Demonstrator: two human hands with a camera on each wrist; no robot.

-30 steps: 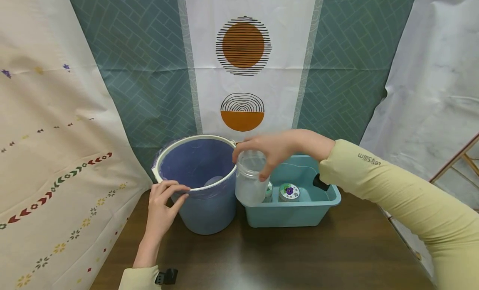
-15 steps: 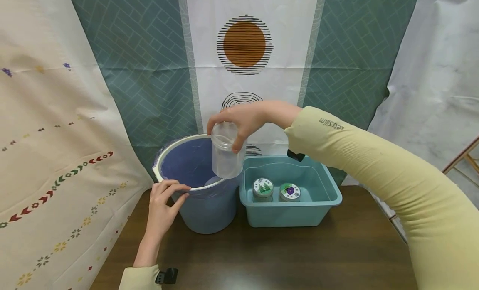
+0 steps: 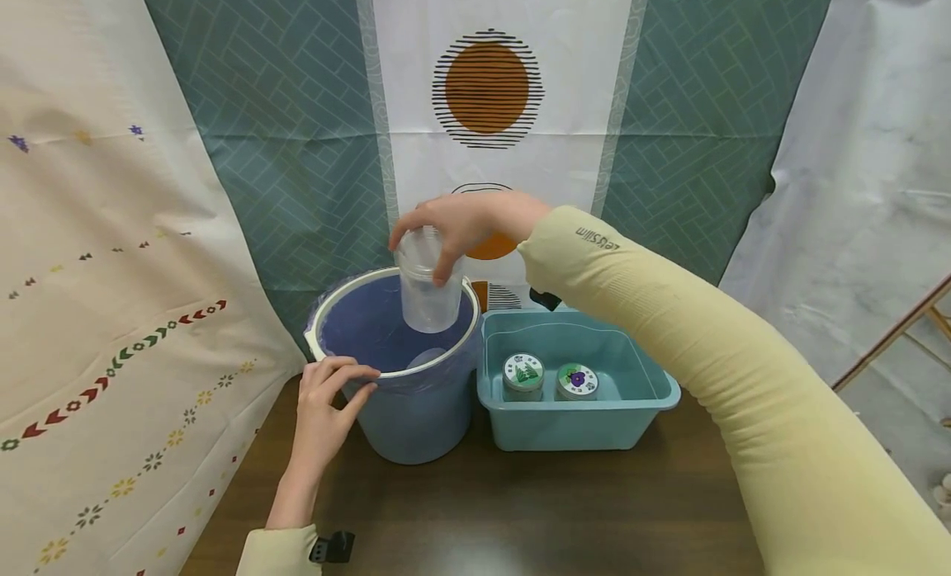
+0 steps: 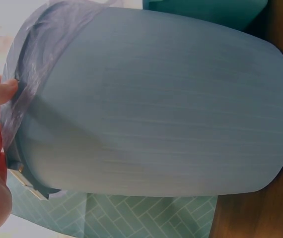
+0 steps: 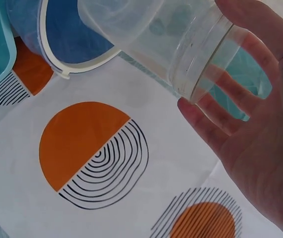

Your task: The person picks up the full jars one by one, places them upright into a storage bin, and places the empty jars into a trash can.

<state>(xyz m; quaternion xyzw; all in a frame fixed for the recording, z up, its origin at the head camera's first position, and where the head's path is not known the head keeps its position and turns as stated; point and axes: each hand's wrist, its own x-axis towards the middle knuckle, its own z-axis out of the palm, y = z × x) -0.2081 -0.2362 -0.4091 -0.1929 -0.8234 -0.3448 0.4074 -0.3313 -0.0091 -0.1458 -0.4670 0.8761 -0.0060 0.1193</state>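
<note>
My right hand [image 3: 464, 221] grips a clear plastic jar [image 3: 431, 299] by its rim, above the mouth of a blue trash bin [image 3: 416, 419]. In the right wrist view the jar [image 5: 146, 34] looks see-through, with fingers and thumb around its open end. My left hand [image 3: 324, 407] pinches the near left rim of the bin. The left wrist view has the thumb [image 4: 5, 91] on the bin's outside, over a thin plastic liner [image 4: 47, 44]. Low inside the bin shows part of a pale translucent round thing [image 3: 426, 358]; the rest is hidden.
A teal plastic tub [image 3: 565, 427] stands right of the bin on a dark wooden table [image 3: 475, 510]. Inside it are a round tin with a green leaf picture [image 3: 523, 371] and one with a purple flower [image 3: 577, 381]. Patterned cloths [image 3: 297, 106] hang behind.
The jar in my right hand has risen from in front of the tub and moved left, over the bin. Both tins are now uncovered to view. My left hand stays at the rim.
</note>
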